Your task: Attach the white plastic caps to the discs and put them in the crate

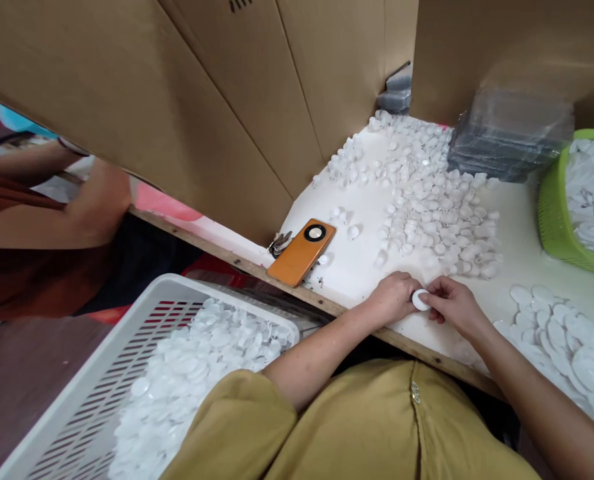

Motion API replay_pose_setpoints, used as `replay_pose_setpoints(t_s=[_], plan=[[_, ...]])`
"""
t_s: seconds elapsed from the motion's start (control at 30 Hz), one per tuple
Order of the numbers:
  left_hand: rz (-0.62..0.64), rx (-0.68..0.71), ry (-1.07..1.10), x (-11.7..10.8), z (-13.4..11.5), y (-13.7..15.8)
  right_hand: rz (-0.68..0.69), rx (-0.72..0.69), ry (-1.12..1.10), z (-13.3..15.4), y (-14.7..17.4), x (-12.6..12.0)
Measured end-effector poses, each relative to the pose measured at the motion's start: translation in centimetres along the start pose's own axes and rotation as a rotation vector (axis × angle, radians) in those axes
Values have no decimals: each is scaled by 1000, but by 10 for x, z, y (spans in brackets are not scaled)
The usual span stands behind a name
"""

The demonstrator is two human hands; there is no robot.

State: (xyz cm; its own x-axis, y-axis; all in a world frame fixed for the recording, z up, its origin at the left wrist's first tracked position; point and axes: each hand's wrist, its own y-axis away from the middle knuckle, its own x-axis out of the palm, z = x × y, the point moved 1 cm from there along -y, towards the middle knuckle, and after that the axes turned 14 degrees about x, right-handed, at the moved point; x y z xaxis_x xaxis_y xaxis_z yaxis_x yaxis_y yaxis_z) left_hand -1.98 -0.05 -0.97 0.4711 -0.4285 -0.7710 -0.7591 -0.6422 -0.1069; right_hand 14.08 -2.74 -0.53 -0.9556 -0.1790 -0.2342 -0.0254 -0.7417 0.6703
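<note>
At the table's front edge my two hands meet around a small white round disc [419, 300]. My right hand [449, 303] pinches the disc between thumb and fingers. Closed against its other side is my left hand [394, 298], its fingertips partly hidden. Just beyond them spreads a heap of small white cup-shaped pieces [441, 220]. Larger flat white discs [561, 337] lie overlapping to the right of my right hand.
An orange phone [299, 257] and keys [279, 245] lie left. Cardboard [257, 87] walls the table. Plastic-wrapped packs [511, 137] and a green basket [551, 213] stand right. A white basket [141, 313] of discs sits lower left. Another person's arm [77, 207] shows far left.
</note>
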Motion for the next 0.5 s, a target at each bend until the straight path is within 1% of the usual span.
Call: replay_pose_setpoints(t_s=[0.07, 0.17, 0.27, 0.3, 0.43, 0.5], plan=[[6, -6, 0, -2, -1, 0, 18, 0, 25, 0, 0, 0], [41, -8, 49, -11, -2, 1, 21, 14, 46, 4, 1, -2], [133, 11, 157, -24, -2, -3, 12, 48, 125, 10, 0, -5], [167, -5, 173, -27, -2, -5, 19, 61, 165, 13, -1, -6], [282, -153, 85, -31, 1, -19, 36, 112, 273, 22, -2, -7], [336, -162, 33, -31, 3, -26, 49, 132, 280, 24, -3, -8]])
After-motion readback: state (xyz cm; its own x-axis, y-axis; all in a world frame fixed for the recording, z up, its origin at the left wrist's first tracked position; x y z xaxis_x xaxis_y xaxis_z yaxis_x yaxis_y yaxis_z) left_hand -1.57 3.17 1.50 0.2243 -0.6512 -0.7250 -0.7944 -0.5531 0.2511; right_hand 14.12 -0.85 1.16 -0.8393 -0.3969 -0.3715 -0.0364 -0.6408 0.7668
